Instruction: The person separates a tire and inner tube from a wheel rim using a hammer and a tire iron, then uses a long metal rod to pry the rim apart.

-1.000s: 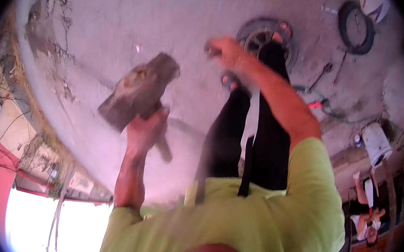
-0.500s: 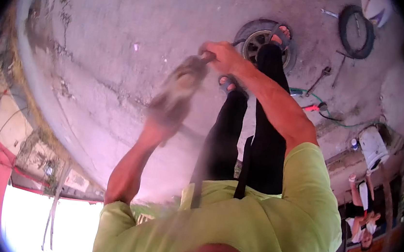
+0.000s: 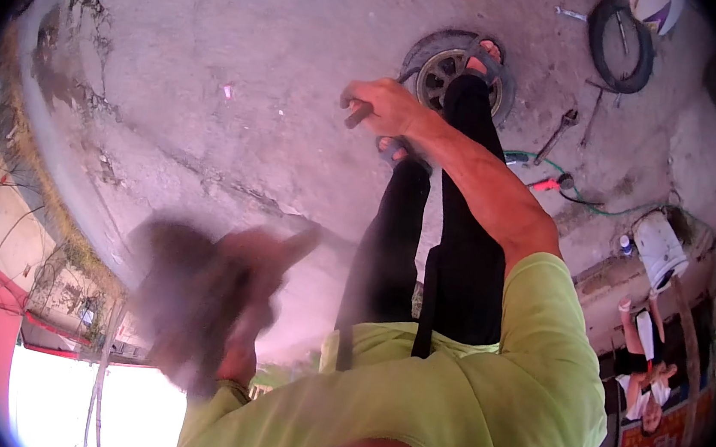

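Note:
My right hand (image 3: 384,108), at the upper middle, is wrapped round a dark metal bar (image 3: 357,116). One end sticks out below the fist, and the other side points toward the tyre. That tyre (image 3: 431,49) lies flat round a spoked wheel rim (image 3: 434,77), with my sandalled right foot (image 3: 483,59) on top. My left hand (image 3: 252,269) is raised at the lower left, closed on what looks like a hammer (image 3: 166,291). Motion smears the hammer's shape, and a short stub pokes out past my fingers.
Another tyre (image 3: 621,46) lies at the upper right near a wrench (image 3: 571,14). A long tool (image 3: 556,137), a red-handled tool (image 3: 547,185) and a green hose (image 3: 618,211) are on the concrete. A white bucket (image 3: 659,246) stands at right, near a seated person (image 3: 648,389).
My left hand has swung down and back toward me with the hammer, away from the bar in my right hand. The right hand has shifted slightly left in view, still on the bar.

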`<state>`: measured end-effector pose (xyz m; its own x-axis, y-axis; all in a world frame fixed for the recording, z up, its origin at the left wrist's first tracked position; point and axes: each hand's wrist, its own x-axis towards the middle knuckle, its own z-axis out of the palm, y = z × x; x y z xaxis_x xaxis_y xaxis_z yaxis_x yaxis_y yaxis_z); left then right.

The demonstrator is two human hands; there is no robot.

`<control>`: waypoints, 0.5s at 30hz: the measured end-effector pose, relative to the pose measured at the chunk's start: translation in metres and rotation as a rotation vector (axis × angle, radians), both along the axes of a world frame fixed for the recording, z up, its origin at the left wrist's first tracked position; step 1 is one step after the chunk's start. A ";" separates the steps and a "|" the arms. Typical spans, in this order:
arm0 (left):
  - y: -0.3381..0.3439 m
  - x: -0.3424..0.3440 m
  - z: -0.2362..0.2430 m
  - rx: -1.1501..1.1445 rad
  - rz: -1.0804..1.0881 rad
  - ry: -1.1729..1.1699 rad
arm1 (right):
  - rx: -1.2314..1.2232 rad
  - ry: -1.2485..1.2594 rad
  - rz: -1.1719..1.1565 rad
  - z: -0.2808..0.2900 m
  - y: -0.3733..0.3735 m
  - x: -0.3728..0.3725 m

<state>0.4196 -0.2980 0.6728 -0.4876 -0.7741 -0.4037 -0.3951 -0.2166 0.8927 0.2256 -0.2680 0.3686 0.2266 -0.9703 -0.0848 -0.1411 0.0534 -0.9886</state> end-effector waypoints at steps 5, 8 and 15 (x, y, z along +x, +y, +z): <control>0.034 0.015 -0.079 0.587 -0.005 -0.753 | 0.038 -0.116 -0.221 -0.016 -0.014 -0.061; 0.030 0.000 -0.058 0.618 0.238 -0.633 | 0.012 -0.209 -0.196 -0.013 -0.007 -0.063; 0.055 0.007 -0.044 0.563 0.386 -0.547 | -0.148 -0.034 -0.084 0.008 0.046 -0.026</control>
<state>0.4264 -0.2432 0.6293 0.1410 -0.4605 -0.8764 -0.5449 -0.7751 0.3197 0.1996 -0.2220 0.3768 0.1448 -0.9872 0.0666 -0.1083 -0.0827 -0.9907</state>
